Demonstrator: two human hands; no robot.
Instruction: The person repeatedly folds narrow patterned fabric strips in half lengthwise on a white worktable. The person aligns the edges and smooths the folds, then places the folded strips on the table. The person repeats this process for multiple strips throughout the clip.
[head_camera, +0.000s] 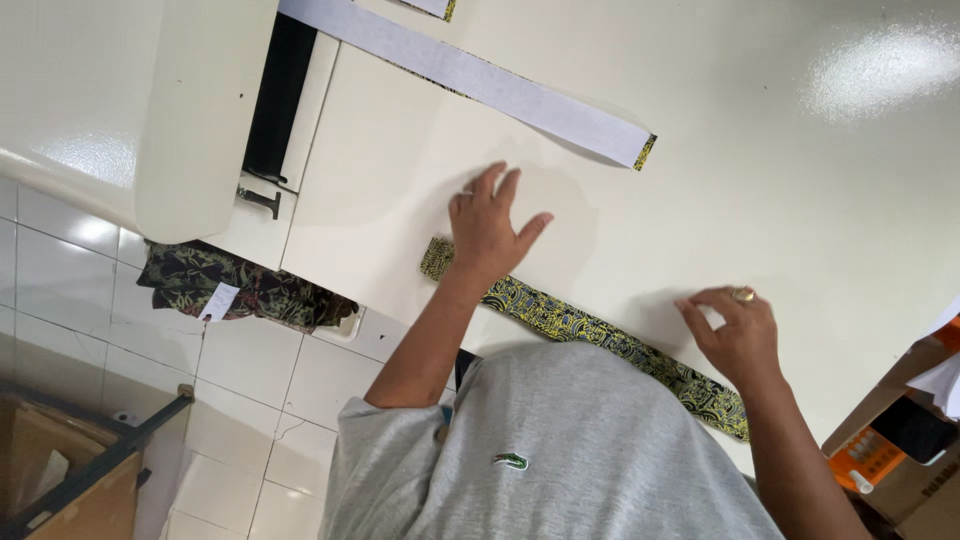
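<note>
Nearest, the patterned fabric strip (600, 335) lies flat along the table (780, 200) edge. The left hand (487, 228) presses one end with fingers spread; the right hand (738, 335), fingers curled down, holds the other. Farther off, a white-backed strip (480, 80) already lies laid out.

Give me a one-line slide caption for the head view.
Left hand and right hand press a patterned fabric strip flat on a cream table.

Black-and-yellow patterned fabric strip (600, 335), white-backed strip (480, 80), cream table (800, 200), grey shirt (560, 450)
</note>
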